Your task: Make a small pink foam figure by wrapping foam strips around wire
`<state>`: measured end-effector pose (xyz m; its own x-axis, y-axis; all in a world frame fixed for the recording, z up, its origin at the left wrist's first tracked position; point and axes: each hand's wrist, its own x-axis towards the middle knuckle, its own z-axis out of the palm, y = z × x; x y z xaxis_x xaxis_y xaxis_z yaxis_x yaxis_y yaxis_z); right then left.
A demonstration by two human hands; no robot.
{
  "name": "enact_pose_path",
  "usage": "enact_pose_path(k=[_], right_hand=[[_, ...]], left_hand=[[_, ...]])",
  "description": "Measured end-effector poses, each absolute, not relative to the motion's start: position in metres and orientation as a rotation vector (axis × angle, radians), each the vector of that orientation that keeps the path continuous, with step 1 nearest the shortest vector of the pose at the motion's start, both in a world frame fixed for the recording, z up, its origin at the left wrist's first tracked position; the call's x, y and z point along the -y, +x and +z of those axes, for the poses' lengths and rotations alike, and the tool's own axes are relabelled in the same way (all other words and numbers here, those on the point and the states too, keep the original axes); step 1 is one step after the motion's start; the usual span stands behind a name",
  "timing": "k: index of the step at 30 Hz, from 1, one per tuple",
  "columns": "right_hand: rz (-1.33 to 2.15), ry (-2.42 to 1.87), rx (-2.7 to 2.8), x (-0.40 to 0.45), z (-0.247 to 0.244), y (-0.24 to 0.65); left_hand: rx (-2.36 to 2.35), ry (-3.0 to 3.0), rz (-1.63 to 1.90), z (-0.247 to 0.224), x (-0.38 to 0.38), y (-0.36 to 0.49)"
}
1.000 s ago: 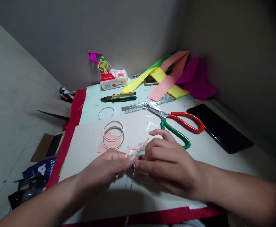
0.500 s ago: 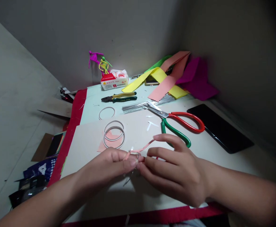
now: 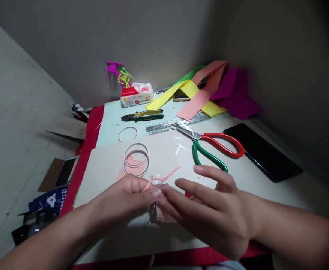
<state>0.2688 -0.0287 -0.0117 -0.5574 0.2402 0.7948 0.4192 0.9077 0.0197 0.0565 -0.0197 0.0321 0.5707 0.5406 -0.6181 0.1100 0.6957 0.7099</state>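
A white desk holds scissors, pliers and apparently a phone.

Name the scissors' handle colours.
The scissors have one red, one green handle; head view.

Craft corner, desk between grey walls: red-and-green-handled steel scissors, yellow-and-green-handled pliers, fine steel wire bundle, coloured paper strips.

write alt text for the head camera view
The left hand pinches a pink paper strip with wire hanging below, the right hand beside it, over a beige card. Red-and-green-handled scissors lie right; wire rings and pliers lie beyond.
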Motion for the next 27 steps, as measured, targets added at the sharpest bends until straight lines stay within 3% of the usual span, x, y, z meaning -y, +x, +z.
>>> enact_pose_path(k=[9,19,27], right_hand=[[-0.039,-0.499,2.243,0.01,-0.005,0.274],[-0.088,-0.344,2.371,0.014,-0.003,0.275],[0.728,-0.769,1.953,0.009,0.0,0.276]], left_hand=[[-0.923,0.76,0.367,0.024,0.017,0.051],[-0.939,0.761,0.37,0.023,0.016,0.054],[-1.029,0.869,0.417,0.031,0.018,0.055]])
